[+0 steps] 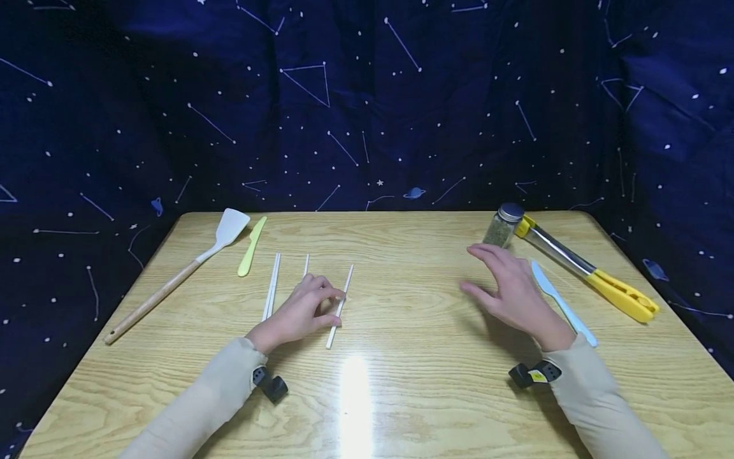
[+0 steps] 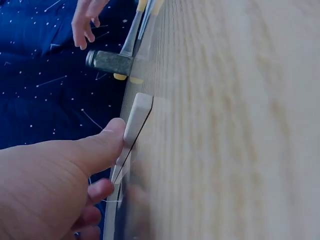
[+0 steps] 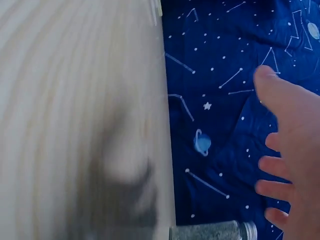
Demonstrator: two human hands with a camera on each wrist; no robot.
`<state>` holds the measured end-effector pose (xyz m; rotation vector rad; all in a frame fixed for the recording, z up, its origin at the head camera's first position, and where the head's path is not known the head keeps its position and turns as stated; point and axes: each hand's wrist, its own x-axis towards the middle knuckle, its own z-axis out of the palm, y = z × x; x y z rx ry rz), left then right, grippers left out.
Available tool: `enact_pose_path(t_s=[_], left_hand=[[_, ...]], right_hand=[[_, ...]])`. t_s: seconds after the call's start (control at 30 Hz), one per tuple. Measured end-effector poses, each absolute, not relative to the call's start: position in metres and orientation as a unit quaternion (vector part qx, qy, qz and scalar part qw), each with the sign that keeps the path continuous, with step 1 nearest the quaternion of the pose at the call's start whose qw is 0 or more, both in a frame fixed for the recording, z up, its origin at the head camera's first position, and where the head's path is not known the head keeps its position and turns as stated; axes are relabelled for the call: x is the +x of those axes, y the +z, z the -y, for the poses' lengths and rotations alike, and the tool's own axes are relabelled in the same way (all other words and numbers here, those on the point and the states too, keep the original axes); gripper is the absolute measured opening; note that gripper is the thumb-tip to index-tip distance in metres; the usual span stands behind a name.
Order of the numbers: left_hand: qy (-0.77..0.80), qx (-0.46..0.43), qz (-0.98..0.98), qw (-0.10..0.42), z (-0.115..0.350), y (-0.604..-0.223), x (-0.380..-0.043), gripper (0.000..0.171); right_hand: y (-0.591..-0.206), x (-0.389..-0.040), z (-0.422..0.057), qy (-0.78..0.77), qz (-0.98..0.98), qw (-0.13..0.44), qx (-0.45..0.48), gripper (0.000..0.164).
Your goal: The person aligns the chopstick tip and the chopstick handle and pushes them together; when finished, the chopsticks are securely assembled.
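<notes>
My left hand [image 1: 298,312] has its thumb and forefinger at a white chopstick [image 1: 348,278], pinching it at the table. In the left wrist view the thumb lies against the side of the chopstick [image 2: 137,117], near its thick end. Another white chopstick [image 1: 306,263] is partly hidden behind this hand, and two more chopsticks [image 1: 273,284] lie together to its left. My right hand [image 1: 510,290] hovers over the right side of the table, fingers spread and holding nothing. Beside it is a light blue knife [image 1: 564,309]; a spice jar [image 1: 501,229] stands just beyond its fingertips.
Yellow-handled metal tongs [image 1: 579,264] lie at the right behind the jar. On the left are a white spatula [image 1: 172,285] with a wooden handle and a yellow-green knife [image 1: 252,247]. A dark blue star-patterned cloth [image 1: 367,140] hangs behind the wooden table [image 1: 413,382].
</notes>
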<state>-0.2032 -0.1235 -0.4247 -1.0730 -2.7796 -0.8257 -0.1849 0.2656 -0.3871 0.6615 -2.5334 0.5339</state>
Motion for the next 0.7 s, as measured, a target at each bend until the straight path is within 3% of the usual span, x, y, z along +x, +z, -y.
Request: enact_pose_path(t_s=[0.13,0.3,0.47,0.7], left_hand=[[-0.239,-0.336,0.911,0.021,0.124,-0.425,-0.200,0.042],[-0.208,-0.326,0.922,0.029,0.126,-0.424,-0.198,0.040],[-0.184,-0.296,0.936,0.046,0.136,-0.421,-0.200,0.037],[-0.182,-0.249,0.949,0.062,0.155,-0.424,-0.200,0.034]], right_hand=[[-0.388,-0.182,-0.275,0.148,0.939,0.217,0.223,0.080],[-0.387,-0.176,-0.285,0.102,0.967,0.156,0.171,0.096],[-0.387,-0.171,-0.292,0.081,0.980,0.121,0.139,0.101],[-0.386,-0.169,-0.301,0.069,0.981,0.115,0.137,0.102]])
